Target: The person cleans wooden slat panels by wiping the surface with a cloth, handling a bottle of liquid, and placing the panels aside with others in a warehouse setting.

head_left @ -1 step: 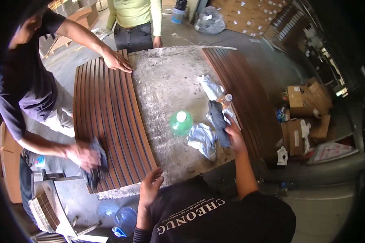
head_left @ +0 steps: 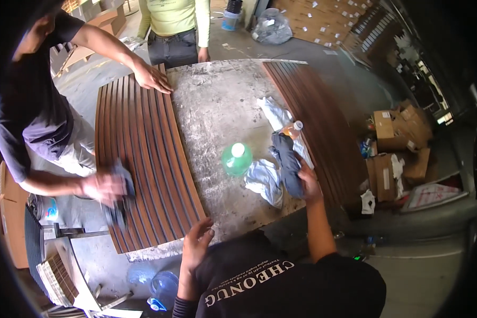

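Observation:
My right hand (head_left: pixel 309 181) grips a dark grey cloth (head_left: pixel 288 164), over the table's right half. White rags lie around it: one crumpled white rag (head_left: pixel 264 182) to its left, another rag (head_left: pixel 274 112) beyond it. Close by lies a small clear bottle of orange liquid (head_left: pixel 292 129). A green bottle with a white cap (head_left: pixel 236 159) stands left of the cloth. My left hand (head_left: pixel 198 243) has loosely bent fingers and holds nothing, at the near right corner of a brown slatted panel (head_left: pixel 146 159). A second slatted panel (head_left: pixel 318 132) lies along the table's right side.
Across the left panel leans a co-worker, one hand (head_left: pixel 153 79) flat on it, the other (head_left: pixel 105 188) blurred with a dark cloth (head_left: pixel 123 183). Another person (head_left: pixel 175 32) stands beyond the worn table (head_left: pixel 206 100). Cardboard boxes (head_left: pixel 392 132) sit right; a blue water jug (head_left: pixel 164 289) is below.
The co-worker's hand and dark cloth have shifted up along the left panel. My right hand and its grey cloth have moved slightly; my left hand stays in place.

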Demonstrator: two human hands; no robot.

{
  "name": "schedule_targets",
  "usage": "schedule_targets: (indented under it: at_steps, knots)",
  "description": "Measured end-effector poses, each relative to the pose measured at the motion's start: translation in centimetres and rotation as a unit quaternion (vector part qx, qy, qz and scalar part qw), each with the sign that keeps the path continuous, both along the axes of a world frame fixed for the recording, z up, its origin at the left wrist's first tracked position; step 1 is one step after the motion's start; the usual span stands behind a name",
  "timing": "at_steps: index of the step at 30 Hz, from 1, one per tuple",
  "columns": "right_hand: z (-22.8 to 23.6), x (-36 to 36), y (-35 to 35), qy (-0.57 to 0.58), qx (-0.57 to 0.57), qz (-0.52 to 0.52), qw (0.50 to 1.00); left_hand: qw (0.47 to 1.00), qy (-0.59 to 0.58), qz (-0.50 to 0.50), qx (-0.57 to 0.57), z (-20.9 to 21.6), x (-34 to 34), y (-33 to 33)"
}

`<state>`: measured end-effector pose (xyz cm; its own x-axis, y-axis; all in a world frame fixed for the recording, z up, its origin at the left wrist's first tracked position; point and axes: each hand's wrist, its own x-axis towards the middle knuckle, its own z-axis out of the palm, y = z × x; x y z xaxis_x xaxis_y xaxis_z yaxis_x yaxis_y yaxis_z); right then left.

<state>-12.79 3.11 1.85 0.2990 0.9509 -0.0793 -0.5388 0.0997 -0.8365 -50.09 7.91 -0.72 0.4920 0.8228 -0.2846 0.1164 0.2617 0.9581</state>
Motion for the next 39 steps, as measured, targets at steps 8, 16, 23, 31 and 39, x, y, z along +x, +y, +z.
schedule_targets:
  at_steps: [8,16,23,31,39]
  knots:
    - [-0.3,-15.4,-2.4,0.235,0.090,0.158,0.955,0.995,-0.080,-0.067,0.004,3.4,0.6,1.5]
    - [-0.2,-23.2,1.4,-0.196,-0.052,0.210,0.956,0.984,-0.106,0.146,-0.005,1.5,-3.0,0.3]
    - [0.1,-24.2,2.7,0.040,-0.098,0.220,0.970,0.884,-0.377,0.196,-0.193,2.2,-6.9,1.2]
    - [-0.4,-24.0,2.6,0.180,-0.097,0.213,0.956,0.806,-0.473,0.187,-0.301,1.0,-7.1,1.2]
    - [-2.7,-23.7,1.3,-0.162,-0.089,0.088,0.979,0.904,-0.364,0.180,-0.132,2.8,-7.4,2.4]
